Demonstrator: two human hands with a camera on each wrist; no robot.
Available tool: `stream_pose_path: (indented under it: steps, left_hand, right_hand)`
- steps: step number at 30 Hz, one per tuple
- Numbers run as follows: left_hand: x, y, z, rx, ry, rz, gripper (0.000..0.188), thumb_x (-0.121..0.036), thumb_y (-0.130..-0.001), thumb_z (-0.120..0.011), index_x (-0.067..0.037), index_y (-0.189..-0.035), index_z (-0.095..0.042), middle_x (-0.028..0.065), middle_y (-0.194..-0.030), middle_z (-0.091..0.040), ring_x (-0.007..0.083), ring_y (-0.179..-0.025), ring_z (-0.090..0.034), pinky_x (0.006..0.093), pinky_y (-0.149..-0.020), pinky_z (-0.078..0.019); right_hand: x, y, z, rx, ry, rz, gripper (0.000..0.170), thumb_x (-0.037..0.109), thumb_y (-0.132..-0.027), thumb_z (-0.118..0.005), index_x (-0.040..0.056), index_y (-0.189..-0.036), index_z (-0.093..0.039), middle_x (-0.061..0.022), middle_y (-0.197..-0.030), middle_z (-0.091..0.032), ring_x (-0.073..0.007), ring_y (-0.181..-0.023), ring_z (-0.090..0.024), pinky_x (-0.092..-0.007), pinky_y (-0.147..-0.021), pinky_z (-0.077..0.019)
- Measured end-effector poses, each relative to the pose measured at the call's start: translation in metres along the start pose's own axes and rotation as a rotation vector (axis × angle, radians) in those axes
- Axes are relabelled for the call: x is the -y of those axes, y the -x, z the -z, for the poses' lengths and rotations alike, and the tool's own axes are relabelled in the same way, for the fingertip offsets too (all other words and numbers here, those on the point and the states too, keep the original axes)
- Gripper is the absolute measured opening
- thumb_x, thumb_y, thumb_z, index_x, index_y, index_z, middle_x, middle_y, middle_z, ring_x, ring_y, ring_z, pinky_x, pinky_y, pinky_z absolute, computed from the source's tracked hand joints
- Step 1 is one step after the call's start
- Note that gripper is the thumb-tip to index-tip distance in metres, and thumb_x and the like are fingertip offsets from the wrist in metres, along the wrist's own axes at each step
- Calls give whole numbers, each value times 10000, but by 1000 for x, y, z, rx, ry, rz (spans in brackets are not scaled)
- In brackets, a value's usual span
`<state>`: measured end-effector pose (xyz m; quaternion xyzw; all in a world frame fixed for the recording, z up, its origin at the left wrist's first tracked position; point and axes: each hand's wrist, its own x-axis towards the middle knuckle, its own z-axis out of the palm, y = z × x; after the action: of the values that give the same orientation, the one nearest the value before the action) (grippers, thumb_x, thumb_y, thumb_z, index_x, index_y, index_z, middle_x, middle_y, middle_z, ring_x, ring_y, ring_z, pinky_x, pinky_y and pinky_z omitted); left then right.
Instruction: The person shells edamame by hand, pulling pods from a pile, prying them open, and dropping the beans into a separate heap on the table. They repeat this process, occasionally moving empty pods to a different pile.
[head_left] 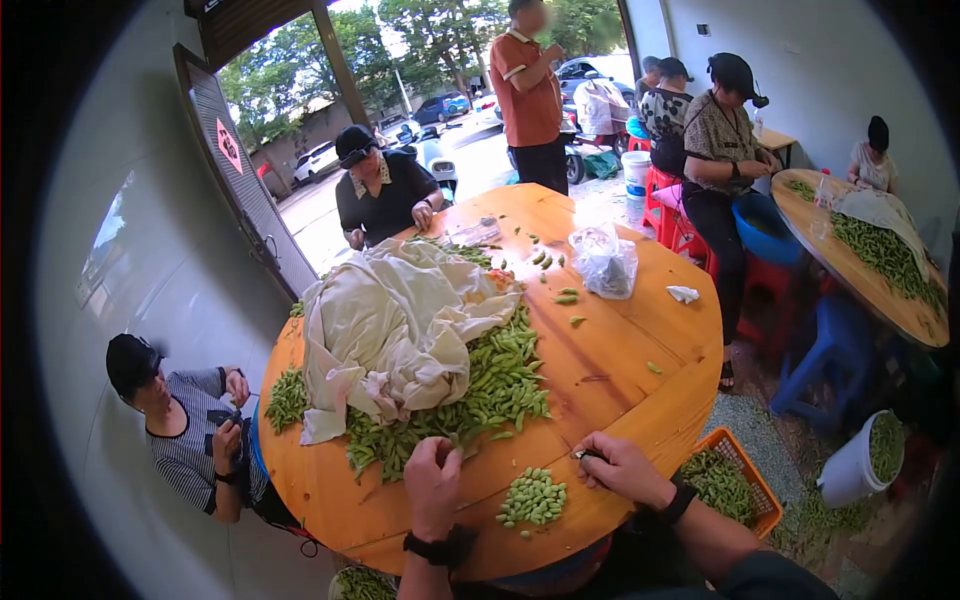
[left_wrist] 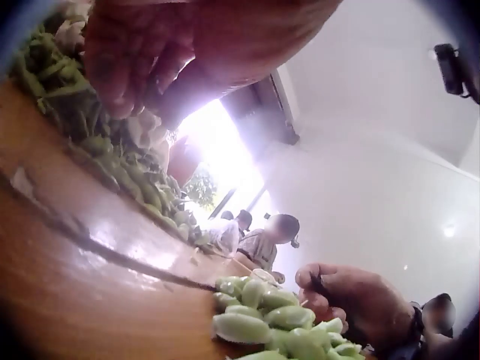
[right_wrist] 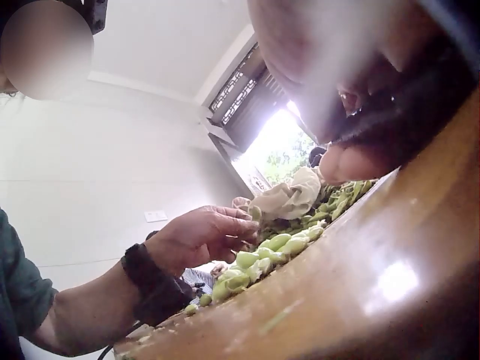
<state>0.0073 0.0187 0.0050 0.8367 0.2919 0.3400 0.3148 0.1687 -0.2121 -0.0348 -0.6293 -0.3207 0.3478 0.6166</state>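
Observation:
At the near edge of a heap of green pods (head_left: pixel 500 385), my left hand (head_left: pixel 434 492) has its fingers curled; in the right wrist view this left hand (right_wrist: pixel 201 236) pinches a small green pod (right_wrist: pixel 256 214). My right hand (head_left: pixel 632 472) rests at the table's near right, gripping a small dark tool with a shiny part (head_left: pixel 590 455). Between the hands lies a small pile of pale green shelled beans (head_left: pixel 533 497), also large in the left wrist view (left_wrist: pixel 277 315). A cream cloth (head_left: pixel 400 310) covers much of the heap.
A round wooden table (head_left: pixel 640 370) carries a plastic bag (head_left: pixel 605 262), a crumpled tissue (head_left: pixel 683 294) and scattered pods. An orange basket (head_left: pixel 768 497) of pods stands at the lower right, a white bucket (head_left: pixel 835 477) beyond. Several people sit around; one stands behind the table.

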Motion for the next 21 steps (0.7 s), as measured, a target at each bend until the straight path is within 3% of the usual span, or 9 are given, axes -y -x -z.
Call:
stream_pose_path:
  steps: [8, 13, 21]
  left_hand:
    - [-26, 13, 6, 14, 27, 146, 176, -130, -884, -659, 32, -949, -637, 99, -735, -655, 158, -626, -602, 291, -586, -475]
    - [-30, 28, 5, 77, 220, 247, 201, -114, -901, -657, 42, -1029, -650, 32, -768, -657, 79, -665, -564, 251, -601, -466]
    - [-40, 56, 2, 172, 372, 387, 209, -104, -908, -662, 54, -1045, -652, 5, -853, -661, 54, -741, -568, 208, -657, -473]
  right_hand:
    - [3, 0, 0, 10, 9, 19, 146, 85, -966, -527, 0, -1079, -565, -4, -817, -616, -52, -674, -574, -200, -599, -471]
    - [2, 1, 0, -4, 38, 38, 148, 69, -965, -522, -7, -1083, -568, -4, -814, -612, -54, -674, -573, -203, -606, -472]
    - [4, 2, 0, -1, 39, 13, 159, 67, -963, -522, -10, -1095, -567, -6, -813, -611, -58, -672, -571, -204, -610, -474]
